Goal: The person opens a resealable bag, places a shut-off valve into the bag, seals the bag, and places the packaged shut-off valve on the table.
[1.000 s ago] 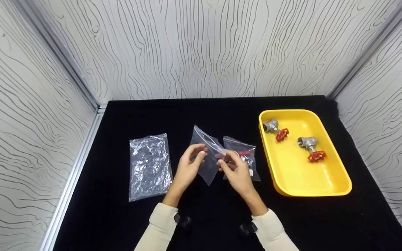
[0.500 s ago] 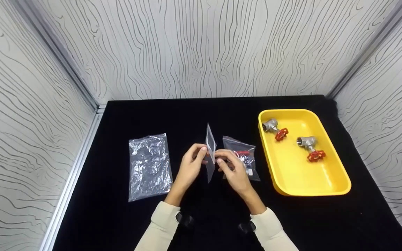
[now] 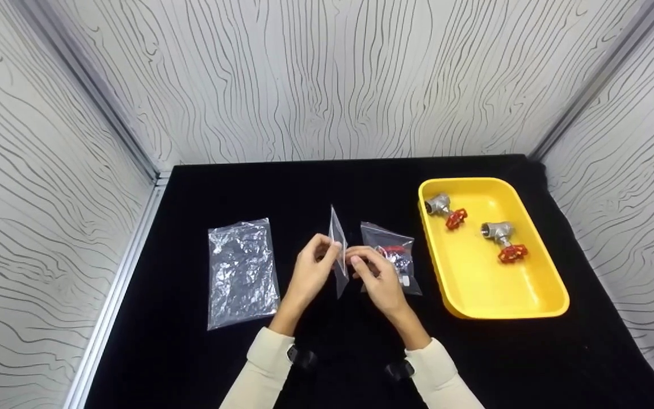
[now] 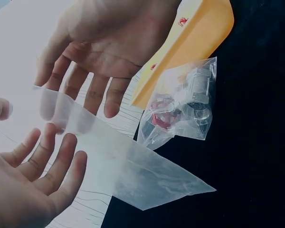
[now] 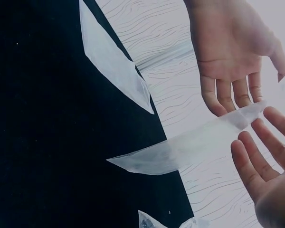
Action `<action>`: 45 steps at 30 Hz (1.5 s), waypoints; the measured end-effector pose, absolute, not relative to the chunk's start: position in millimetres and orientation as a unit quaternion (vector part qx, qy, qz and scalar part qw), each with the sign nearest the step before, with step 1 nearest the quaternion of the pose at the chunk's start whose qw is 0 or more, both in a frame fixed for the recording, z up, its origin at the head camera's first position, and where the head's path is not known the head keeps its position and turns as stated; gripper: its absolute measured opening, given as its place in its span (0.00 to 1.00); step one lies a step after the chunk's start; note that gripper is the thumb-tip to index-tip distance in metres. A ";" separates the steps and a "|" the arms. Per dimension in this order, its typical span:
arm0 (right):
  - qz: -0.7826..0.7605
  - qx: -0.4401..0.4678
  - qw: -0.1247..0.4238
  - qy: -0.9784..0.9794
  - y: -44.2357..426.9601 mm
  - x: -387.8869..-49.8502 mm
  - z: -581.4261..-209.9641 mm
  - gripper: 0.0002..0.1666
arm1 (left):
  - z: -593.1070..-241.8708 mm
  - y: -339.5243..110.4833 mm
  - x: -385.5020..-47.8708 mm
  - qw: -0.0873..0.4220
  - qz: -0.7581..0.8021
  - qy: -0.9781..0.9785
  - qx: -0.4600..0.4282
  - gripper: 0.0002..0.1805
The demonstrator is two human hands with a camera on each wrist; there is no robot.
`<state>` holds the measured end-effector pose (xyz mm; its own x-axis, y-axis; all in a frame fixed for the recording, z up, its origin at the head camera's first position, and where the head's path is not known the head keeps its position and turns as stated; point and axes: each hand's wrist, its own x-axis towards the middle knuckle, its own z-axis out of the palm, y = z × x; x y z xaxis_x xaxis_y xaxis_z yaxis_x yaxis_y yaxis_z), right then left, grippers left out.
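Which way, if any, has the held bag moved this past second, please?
Yes: the held bag turned, its far corner shifting right, toward the tray.

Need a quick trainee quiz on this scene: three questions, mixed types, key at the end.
1. True or false: one silver metal valve with a red handwheel is inside a transparent plastic bag that lies outside the yellow rectangular plastic tray.

2. Multiple choice: how many loose silver valves lie in the tray?
A) One
B) Two
C) Four

3. Short answer: what is held between the left hand and the right hand?

Key:
1. True.
2. B.
3. A thin clear plastic bag, raised off the black surface.
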<state>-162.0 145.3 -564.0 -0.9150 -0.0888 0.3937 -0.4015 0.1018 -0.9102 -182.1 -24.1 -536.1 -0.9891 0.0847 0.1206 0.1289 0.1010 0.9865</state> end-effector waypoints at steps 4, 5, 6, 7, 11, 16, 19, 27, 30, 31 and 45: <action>0.653 0.149 0.103 -0.735 143.5 -162.6 -558.9 0.10 | -533.5 -25.3 -181.1 0.041 -0.650 -0.755 -0.072 0.07; 0.655 0.145 0.098 -0.735 143.0 -163.1 -557.5 0.11 | -532.9 -25.5 -180.6 0.046 -0.645 -0.759 -0.072 0.06; 0.657 0.143 0.093 -0.735 142.3 -163.2 -555.7 0.11 | -532.3 -25.7 -180.3 0.050 -0.639 -0.764 -0.071 0.06; 0.657 0.141 0.090 -0.735 141.6 -163.3 -554.0 0.12 | -531.8 -25.9 -179.7 0.054 -0.633 -0.769 -0.071 0.05; 0.660 0.138 0.087 -0.733 138.4 -163.9 -548.2 0.12 | -528.5 -25.8 -177.9 0.074 -0.606 -0.788 -0.083 0.04; 0.670 0.128 0.078 -0.727 134.8 -164.5 -544.7 0.11 | -525.6 -24.5 -176.1 0.107 -0.562 -0.813 -0.108 0.06; 0.675 0.106 0.066 -0.727 134.5 -165.3 -545.3 0.11 | -527.0 -23.2 -175.1 0.117 -0.538 -0.826 -0.118 0.07; 0.641 0.063 0.064 -0.763 135.6 -166.5 -549.4 0.06 | -534.0 -19.5 -172.8 0.082 -0.512 -0.849 -0.098 0.07; 0.618 0.075 0.076 -0.779 136.2 -166.6 -551.7 0.04 | -537.2 -17.4 -173.1 0.071 -0.507 -0.855 -0.081 0.09; 0.609 0.079 0.080 -0.785 136.2 -166.8 -552.5 0.04 | -538.2 -16.9 -173.4 0.068 -0.506 -0.857 -0.076 0.10; 0.507 0.058 0.101 -0.854 145.6 -170.1 -551.2 0.09 | -547.0 -22.0 -178.0 0.080 -0.474 -0.876 -0.047 0.14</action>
<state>-170.1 145.6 -551.2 -0.9729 0.0035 0.2313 -0.2014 0.4790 -0.8544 -178.0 -22.0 -547.0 -0.9828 0.0054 0.1847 0.1576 0.5468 0.8223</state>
